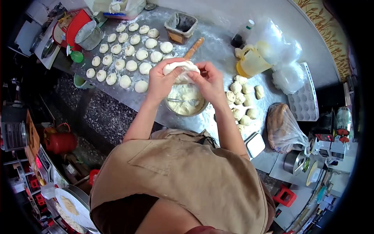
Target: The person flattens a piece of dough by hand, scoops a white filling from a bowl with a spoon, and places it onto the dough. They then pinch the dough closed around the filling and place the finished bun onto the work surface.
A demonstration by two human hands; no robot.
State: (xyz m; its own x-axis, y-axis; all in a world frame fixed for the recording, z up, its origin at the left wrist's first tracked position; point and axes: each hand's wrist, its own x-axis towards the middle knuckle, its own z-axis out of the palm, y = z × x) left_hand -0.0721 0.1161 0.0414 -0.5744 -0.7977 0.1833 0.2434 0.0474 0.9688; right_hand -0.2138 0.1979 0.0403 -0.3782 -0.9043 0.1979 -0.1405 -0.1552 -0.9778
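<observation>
Between my two hands is a piece of white dough (181,70), raised above a metal bowl (187,115). My left hand (165,81) is closed on its left side, thumb on top. From the right, the fingers and thumb of my right hand (209,82) pinch the dough's other edge. In the bowl lie a pale crumbly powder (184,93) and a spoon (180,101). Just beyond my hands a wooden rolling pin (194,47) rests on the floured table, its near end hidden. Rows of round dough buns (142,54) lie to the left; several small dough lumps (239,98) sit at right.
A square tin (181,28) and a yellow oil jug (253,62) stand toward the back, near a dark bottle (242,35). At right are a bagged brown lump (281,128) and a white scale (255,145). A metal bucket (89,36) stands at the left end.
</observation>
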